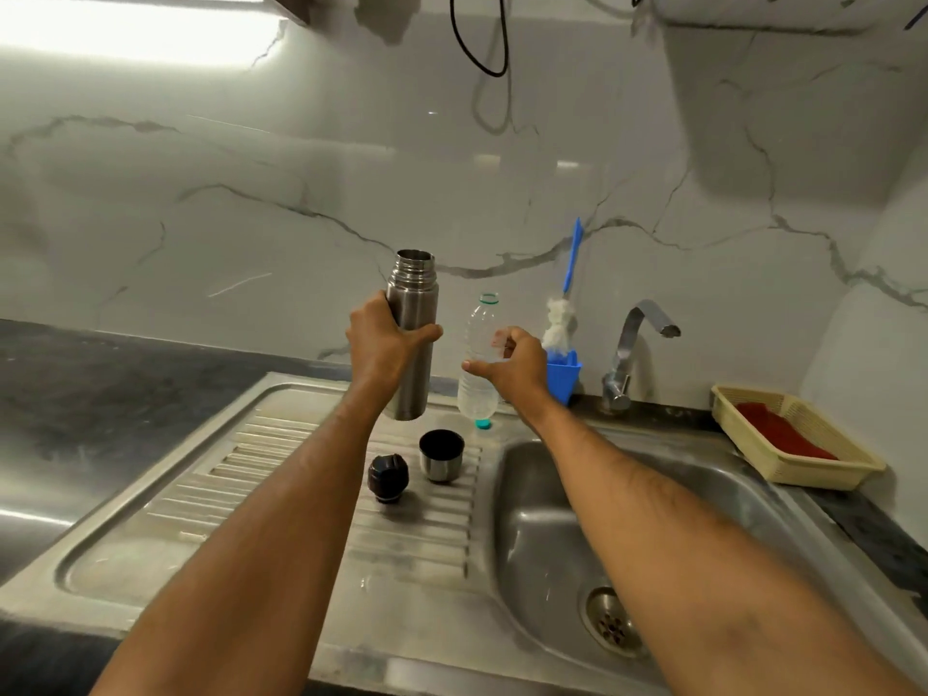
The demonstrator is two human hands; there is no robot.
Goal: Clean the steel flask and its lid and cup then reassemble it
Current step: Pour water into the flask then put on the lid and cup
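Brushed steel flask; clear ribbed plastic bottle right of flask; dull scuffed steel drainboard below flask; glossy marble-look wall behind.

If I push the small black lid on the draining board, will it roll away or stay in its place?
The lid looks rounded and knobbed, lying tilted on the ribbed draining board, so it will probably wobble or roll a little. The ribs may catch it and stop it soon. It looks like plastic, so probably light and easy to knock toward the steel cup beside it.
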